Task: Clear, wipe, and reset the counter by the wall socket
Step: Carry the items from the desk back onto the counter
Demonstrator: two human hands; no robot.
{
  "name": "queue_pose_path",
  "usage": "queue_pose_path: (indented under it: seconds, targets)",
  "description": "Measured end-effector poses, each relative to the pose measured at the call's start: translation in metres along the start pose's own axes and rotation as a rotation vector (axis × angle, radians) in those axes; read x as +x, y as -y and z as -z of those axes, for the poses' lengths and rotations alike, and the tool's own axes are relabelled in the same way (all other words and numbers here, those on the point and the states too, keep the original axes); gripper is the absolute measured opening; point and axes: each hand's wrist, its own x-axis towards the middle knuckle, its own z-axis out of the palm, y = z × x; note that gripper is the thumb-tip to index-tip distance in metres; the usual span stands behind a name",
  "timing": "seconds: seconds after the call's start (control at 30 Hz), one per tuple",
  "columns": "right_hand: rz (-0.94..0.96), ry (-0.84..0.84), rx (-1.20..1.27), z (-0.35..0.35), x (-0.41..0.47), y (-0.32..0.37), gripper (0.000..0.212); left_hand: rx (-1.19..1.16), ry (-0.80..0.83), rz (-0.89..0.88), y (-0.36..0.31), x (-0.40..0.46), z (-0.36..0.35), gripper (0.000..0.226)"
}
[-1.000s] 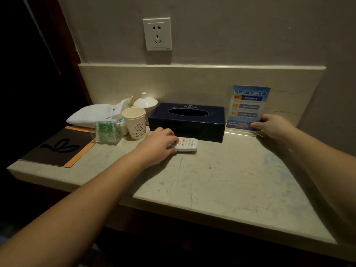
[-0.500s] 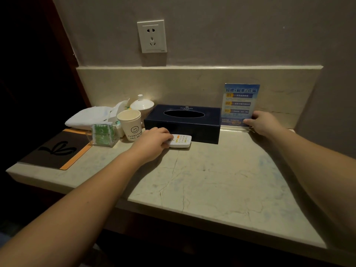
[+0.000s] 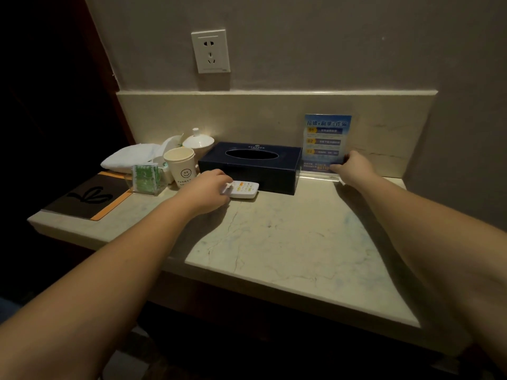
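My left hand (image 3: 208, 189) still holds the remote (image 3: 242, 189) and my right hand (image 3: 352, 167) still pinches the sign (image 3: 326, 141) at two o'clock, so nothing has left the tabletop (image 3: 288, 237) yet.

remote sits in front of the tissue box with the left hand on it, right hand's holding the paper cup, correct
Not quite. In the head view the right hand holds the blue sign card, not the paper cup. The left hand is on the remote before the tissue box.
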Motion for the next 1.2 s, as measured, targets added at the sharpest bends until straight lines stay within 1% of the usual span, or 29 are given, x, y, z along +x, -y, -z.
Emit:
queue_pose_path:
  seconds: [0.1,0.17,0.23,0.4,0.53,0.7,0.8,0.97,1.07,1.13,1.2]
  targets:
    - [-0.043,-0.009,0.063,0.01,-0.012,-0.002,0.029,-0.021,-0.074,0.032,-0.009,-0.019,0.002,0.044]
    - [-0.023,0.015,0.05,0.019,-0.023,-0.003,0.025,-0.067,-0.125,0.051,-0.017,-0.034,0.003,0.04]
    - [0.042,0.038,0.007,0.031,-0.037,-0.003,0.021,-0.136,-0.153,0.072,-0.028,-0.049,0.003,0.036]
    - [0.24,0.072,-0.082,0.061,-0.092,0.01,0.021,-0.338,-0.213,0.116,-0.06,-0.089,0.009,0.031]
    - [0.388,0.109,-0.193,0.076,-0.154,0.017,0.029,-0.439,-0.239,0.092,-0.086,-0.122,0.018,0.029]
    - [0.509,0.162,-0.319,0.083,-0.235,0.013,0.029,-0.42,-0.209,0.029,-0.113,-0.167,0.018,0.031]
    - [0.528,0.185,-0.349,0.079,-0.285,0.002,0.029,-0.405,-0.164,0.002,-0.123,-0.204,0.008,0.032]
    - [0.496,0.257,-0.367,0.057,-0.37,-0.03,0.028,-0.445,-0.082,-0.017,-0.131,-0.282,-0.018,0.03]
    - [0.447,0.304,-0.349,0.041,-0.414,-0.055,0.031,-0.424,-0.075,-0.045,-0.133,-0.318,-0.042,0.031]
    - [0.362,0.346,-0.33,0.035,-0.463,-0.084,0.032,-0.42,0.006,-0.081,-0.144,-0.355,-0.065,0.032]
    - [0.316,0.36,-0.322,0.028,-0.485,-0.1,0.033,-0.441,0.036,-0.083,-0.145,-0.37,-0.081,0.033]
